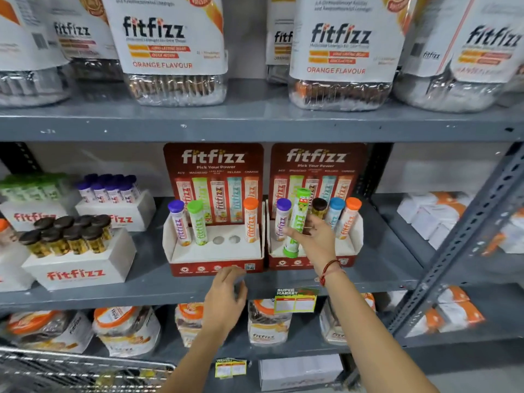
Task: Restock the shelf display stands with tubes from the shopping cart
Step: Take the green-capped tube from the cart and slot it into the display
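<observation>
Green-capped tube in right hand

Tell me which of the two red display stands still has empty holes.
The left red stand: two open holes sit between its green-capped tube and orange-capped tube. The right red stand shows none, with the right hand holding a green tube there.

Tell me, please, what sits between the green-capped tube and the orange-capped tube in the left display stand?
In the head view, only two empty round holes lie between the green-capped tube and the orange-capped tube in the left display stand.
</observation>
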Tool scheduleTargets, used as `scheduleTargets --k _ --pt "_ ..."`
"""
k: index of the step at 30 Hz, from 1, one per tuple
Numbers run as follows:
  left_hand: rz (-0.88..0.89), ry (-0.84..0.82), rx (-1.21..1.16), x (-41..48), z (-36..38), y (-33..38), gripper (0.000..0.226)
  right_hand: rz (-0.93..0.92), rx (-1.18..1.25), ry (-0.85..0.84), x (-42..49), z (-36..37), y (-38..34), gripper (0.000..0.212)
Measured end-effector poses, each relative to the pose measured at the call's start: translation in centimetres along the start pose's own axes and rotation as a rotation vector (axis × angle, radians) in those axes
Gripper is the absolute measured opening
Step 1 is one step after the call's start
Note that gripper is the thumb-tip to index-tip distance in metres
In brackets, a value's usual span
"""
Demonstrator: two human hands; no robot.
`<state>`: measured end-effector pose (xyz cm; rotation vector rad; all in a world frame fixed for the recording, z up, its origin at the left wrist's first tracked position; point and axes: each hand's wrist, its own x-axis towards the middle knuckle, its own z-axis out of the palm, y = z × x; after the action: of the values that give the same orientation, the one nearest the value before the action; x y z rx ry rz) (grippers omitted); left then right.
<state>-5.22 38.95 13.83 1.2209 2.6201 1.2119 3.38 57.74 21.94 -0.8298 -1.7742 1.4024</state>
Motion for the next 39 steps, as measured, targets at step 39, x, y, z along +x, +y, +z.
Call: scheduleTargets --k 39 --pt "0.315 -0.205 0.172 3.8 7.4 2.8 0.06 -0.195 -0.157 -0.111 -1.9 -1.9 0.6 0.03"
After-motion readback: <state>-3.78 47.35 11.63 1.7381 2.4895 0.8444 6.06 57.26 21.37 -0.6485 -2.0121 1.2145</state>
